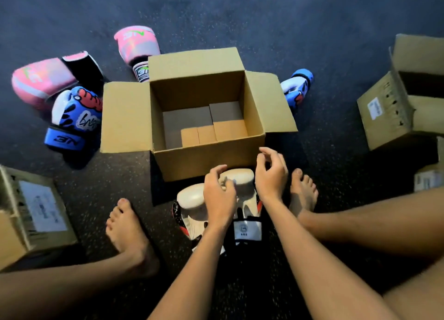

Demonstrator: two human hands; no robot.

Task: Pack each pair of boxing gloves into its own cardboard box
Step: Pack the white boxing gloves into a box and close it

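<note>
The white gloves (192, 199) lie on the floor (240, 19) right under both hands, fat ends pointing at the open box (206, 163) just ahead, while the left hand (219, 194) curls over them, gripping or not I cannot tell, and the right hand (271, 175) hangs loose and empty.

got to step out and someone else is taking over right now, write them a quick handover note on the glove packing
The left grip has fingers curled over the white gloves; a real hold cannot be told. The right grip is loosely curled above them, holding nothing.
They lie on the floor just before the open box, which holds no gloves.
The pink gloves and one blue glove lie around the box's left side, the other blue glove behind its right flap.
Done: no pair visibly packed. Left: all three pairs, probably white first.
</note>
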